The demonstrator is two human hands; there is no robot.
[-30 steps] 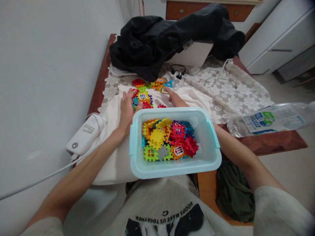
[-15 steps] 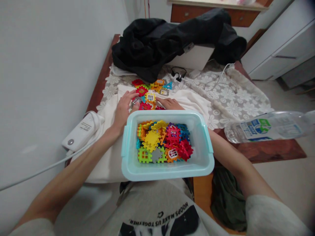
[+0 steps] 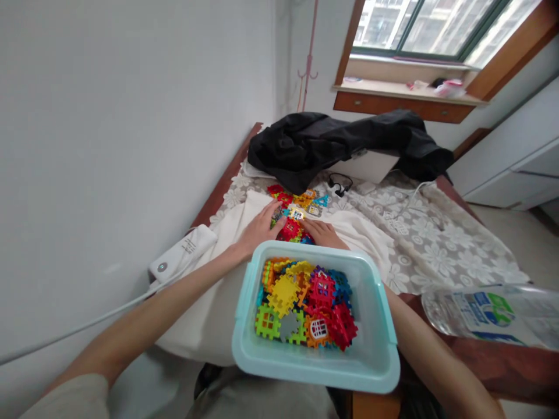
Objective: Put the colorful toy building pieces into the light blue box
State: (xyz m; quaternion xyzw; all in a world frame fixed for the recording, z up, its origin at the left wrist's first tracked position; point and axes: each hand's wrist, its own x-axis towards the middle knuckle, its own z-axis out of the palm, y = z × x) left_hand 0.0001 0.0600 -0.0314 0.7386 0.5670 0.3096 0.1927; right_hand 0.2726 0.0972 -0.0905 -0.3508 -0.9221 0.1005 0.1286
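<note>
A light blue plastic bin [image 3: 375, 355] sits near me, holding several colourful interlocking toy tiles [image 3: 305, 302]. Behind it, more loose tiles [image 3: 294, 212] lie on a white cloth [image 3: 358, 233]. My left hand [image 3: 261, 228] rests on the left side of that pile, fingers curved over the pieces. My right hand [image 3: 322, 233] lies on the pile's right side, fingers flat and together, partly hidden by the bin's far rim. The two hands cup the loose tiles between them.
A black jacket [image 3: 332, 145] is heaped at the back of the table over a white box. A white power strip [image 3: 183, 256] with cable lies left. A clear water bottle [image 3: 489, 308] lies right. Black earphones [image 3: 339, 183] sit on the lace tablecloth [image 3: 437, 233].
Both hands have drawn closer together, gathering the loose tiles toward the bin. The camera has tilted up, and the window is now in sight.
</note>
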